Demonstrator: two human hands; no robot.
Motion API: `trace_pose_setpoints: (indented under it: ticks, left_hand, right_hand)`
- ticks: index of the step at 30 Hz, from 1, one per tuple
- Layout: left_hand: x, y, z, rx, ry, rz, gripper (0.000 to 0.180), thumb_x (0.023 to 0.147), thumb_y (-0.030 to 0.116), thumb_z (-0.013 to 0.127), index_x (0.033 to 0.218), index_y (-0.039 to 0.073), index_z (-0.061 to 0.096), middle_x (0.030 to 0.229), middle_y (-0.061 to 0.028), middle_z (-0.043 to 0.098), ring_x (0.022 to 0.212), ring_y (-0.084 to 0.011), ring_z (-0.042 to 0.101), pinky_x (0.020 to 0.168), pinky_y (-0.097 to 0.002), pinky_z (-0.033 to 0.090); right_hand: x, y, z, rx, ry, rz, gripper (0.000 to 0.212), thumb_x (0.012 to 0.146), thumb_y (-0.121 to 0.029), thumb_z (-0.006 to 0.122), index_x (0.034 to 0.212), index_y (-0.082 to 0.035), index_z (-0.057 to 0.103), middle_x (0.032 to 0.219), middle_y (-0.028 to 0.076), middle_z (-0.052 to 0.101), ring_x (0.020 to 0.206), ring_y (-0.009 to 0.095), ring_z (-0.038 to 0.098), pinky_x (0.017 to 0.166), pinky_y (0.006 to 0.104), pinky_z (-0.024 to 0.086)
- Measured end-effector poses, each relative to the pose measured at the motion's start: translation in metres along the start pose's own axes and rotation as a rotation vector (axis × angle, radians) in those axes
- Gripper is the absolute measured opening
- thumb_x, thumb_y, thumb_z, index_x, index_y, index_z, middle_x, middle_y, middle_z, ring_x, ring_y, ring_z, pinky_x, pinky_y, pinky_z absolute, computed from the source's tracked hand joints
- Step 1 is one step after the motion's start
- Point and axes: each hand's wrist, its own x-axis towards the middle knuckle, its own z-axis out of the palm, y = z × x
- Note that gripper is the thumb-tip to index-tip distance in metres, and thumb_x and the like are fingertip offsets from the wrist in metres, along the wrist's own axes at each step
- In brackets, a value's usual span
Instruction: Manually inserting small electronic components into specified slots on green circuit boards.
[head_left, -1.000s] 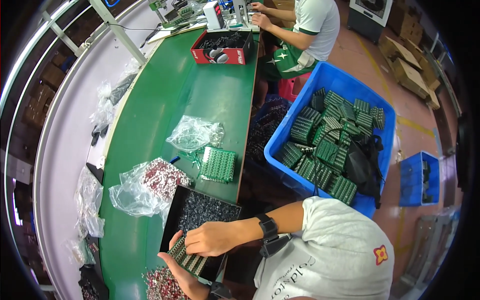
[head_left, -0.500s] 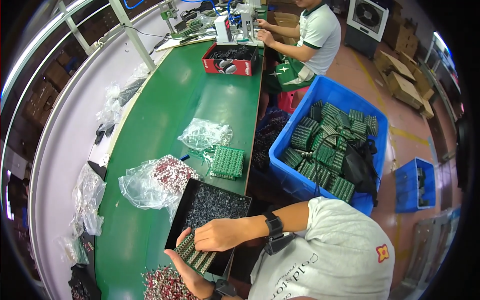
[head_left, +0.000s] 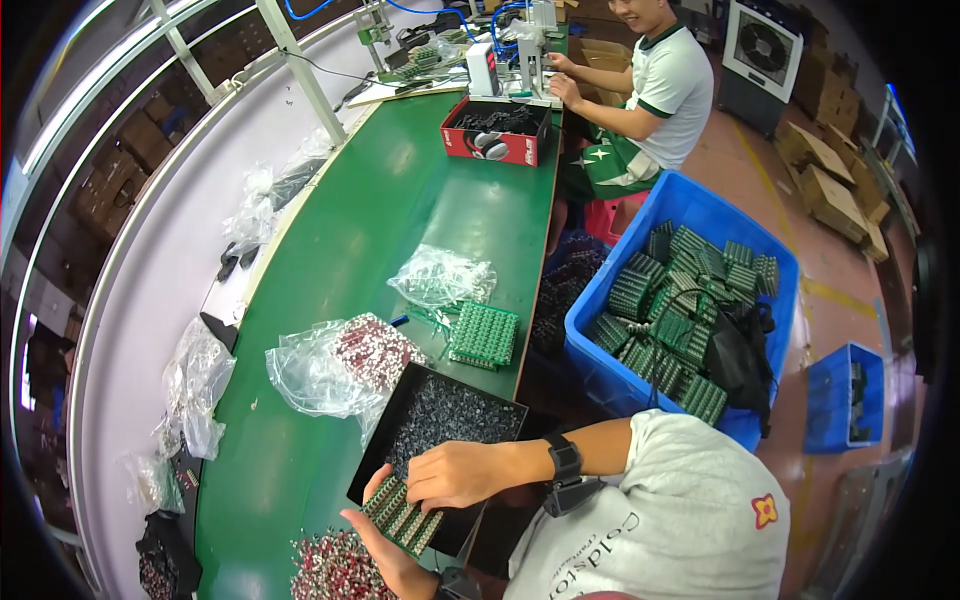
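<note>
My left hand (head_left: 392,560) grips a green circuit board panel (head_left: 403,518) with rows of small parts, thumb along one edge and fingers at the other. Over the panel's upper side, my right hand (head_left: 452,474) has its fingers bent and pressed together against it. Whatever is between those fingertips is hidden. Both hands are above the near end of a black tray (head_left: 448,412) filled with tiny dark components. Beside my left hand lies a pile of small red and white parts with thin leads (head_left: 338,568).
A plastic bag of red and white parts (head_left: 375,350) and stacked green panels (head_left: 484,335) lie beyond the tray on the green table. At right stands a blue bin (head_left: 585,345) full of assembled boards. A co-worker (head_left: 672,90) sits farther along, near a red box (head_left: 492,148).
The whole view has shifted, so the scene sits a little farther right. My hands stay at the panel in nearly the same pose.
</note>
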Motion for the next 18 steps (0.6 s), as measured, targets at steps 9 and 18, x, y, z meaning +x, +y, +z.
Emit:
trace_pose_setpoints:
  ticks: [9, 18]
  left_hand:
    - [-0.013, 0.011, 0.008, 0.011, -0.050, -0.012, 0.081, 0.102, 0.067, 0.025, 0.133, -0.002, 0.054, 0.108, -0.0148, 0.066, 0.092, -0.0221, 0.065, 0.084, -0.0320, 0.054]
    - [-0.015, 0.001, 0.007, -0.056, 0.065, 0.024, 0.085, 0.100, 0.070, 0.028, 0.129, -0.004, 0.059, 0.101, -0.0126, 0.069, 0.087, -0.0201, 0.067, 0.079, -0.0304, 0.056]
  right_hand:
    - [-0.004, 0.002, -0.002, 0.073, 0.014, -0.039, 0.013, 0.080, -0.011, 0.070, 0.089, -0.004, 0.063, 0.086, 0.008, 0.061, 0.087, 0.029, 0.059, 0.078, 0.0392, 0.051]
    - [-0.004, -0.014, 0.010, -0.019, 0.130, -0.046, 0.009, 0.087, -0.007, 0.062, 0.091, 0.000, 0.058, 0.087, 0.013, 0.055, 0.085, 0.031, 0.057, 0.073, 0.0368, 0.051]
